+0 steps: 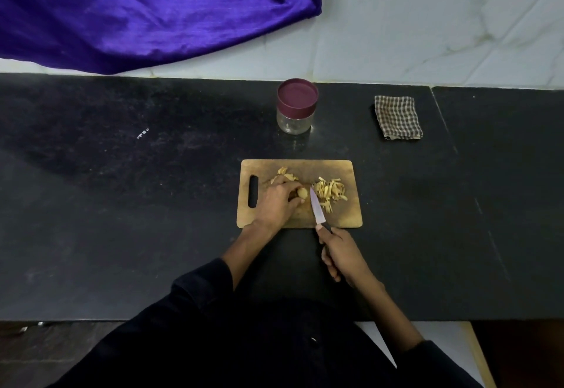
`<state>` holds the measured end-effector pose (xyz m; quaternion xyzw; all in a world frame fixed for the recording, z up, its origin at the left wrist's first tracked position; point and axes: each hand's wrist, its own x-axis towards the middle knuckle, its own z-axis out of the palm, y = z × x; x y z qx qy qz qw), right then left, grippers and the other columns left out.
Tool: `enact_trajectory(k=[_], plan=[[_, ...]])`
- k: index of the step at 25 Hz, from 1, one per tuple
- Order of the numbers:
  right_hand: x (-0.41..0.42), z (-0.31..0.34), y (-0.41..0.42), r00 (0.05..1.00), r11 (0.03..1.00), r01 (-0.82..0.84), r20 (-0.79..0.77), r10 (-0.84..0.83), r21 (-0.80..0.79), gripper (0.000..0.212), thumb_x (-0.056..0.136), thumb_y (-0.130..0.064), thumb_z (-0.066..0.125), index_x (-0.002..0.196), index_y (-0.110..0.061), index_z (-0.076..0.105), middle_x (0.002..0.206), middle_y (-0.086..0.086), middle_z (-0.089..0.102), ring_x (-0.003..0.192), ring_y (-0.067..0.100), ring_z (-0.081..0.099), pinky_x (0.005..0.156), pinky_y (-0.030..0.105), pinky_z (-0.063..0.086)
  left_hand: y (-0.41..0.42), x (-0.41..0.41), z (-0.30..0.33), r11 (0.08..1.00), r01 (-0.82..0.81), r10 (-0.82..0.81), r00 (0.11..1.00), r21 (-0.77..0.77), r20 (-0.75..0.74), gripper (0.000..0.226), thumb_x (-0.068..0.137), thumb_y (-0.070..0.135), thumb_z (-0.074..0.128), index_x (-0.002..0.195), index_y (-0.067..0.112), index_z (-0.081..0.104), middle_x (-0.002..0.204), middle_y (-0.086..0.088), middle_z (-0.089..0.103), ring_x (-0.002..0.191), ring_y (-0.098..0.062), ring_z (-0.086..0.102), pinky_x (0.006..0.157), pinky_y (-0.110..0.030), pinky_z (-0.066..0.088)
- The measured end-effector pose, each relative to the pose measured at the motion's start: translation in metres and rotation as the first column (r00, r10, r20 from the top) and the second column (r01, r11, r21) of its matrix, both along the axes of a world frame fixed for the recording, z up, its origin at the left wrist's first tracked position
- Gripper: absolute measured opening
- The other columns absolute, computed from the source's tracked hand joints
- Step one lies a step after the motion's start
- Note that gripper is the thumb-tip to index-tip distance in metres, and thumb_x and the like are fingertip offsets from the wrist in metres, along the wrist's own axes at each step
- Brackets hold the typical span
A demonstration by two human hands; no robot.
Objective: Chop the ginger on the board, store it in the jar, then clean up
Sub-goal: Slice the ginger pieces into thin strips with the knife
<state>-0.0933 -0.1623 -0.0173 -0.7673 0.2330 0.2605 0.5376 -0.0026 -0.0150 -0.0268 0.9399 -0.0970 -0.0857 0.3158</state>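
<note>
Step in hand: chopping, with the jar and the clean-up not yet begun, by the look of it.
Left hand (279,201): fingers curled over the ginger piece (302,193), pinning it to the board (345,216) near its middle.
Right hand (341,254): wrapped around the handle of the knife (316,206), forefinger riding up toward the blade, tip pointing away right beside the ginger.
Doing it well: I'd say keep those left fingertips tucked back, the blade is very close to them, and take thin, even cuts.
Ginger look: a small pale tan knob, mostly hidden under the fingers.
Chopped strips (331,190): a loose yellowish pile just right of the blade.
Peelings (283,174): a few scraps beyond the left hand.
Jar (296,106): clear glass, maroon lid on, standing on the counter (122,204) behind the board.
Cloth (398,117): checked, folded, well off to the right.
</note>
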Motion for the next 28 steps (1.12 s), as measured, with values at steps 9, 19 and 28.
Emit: enact_trajectory(k=[9,19,28], plan=[[-0.016,0.021,-0.020,0.989,0.989,-0.026,-0.137,0.046,0.147,0.036,0.103,-0.042,0.043,0.084,-0.012,0.046,0.048,0.001,0.042,0.033,0.015,0.031,0.036,0.022,0.023,0.002,0.003,-0.008,0.996,-0.056,0.053,0.998,-0.067,-0.043,0.032,0.085,0.025,0.069,0.116,0.021,0.066,0.122,0.001,0.056,0.113,-0.018,0.053,0.094,-0.040,0.046],[0.013,0.008,0.014,0.938,0.845,-0.279,0.058,0.341,-0.456,0.027,0.105,-0.036,0.036,0.109,-0.012,0.046,0.091,0.014,0.066,0.070,0.032,0.070,0.064,0.050,0.060,0.002,0.000,-0.006,0.992,-0.085,0.082,0.996,-0.093,-0.031,0.032,0.086,0.026,0.067,0.117,0.020,0.067,0.115,-0.001,0.057,0.108,-0.018,0.052,0.091,-0.039,0.046],[0.021,0.006,0.019,0.931,0.780,-0.289,0.026,0.364,-0.555,0.024,0.105,-0.035,0.037,0.110,-0.013,0.047,0.092,0.011,0.064,0.079,0.031,0.069,0.073,0.052,0.059,0.001,-0.001,-0.005,0.996,-0.079,0.077,0.996,-0.047,-0.044,0.040,0.084,0.029,0.070,0.123,0.023,0.063,0.121,-0.001,0.054,0.114,-0.018,0.050,0.094,-0.036,0.044]])
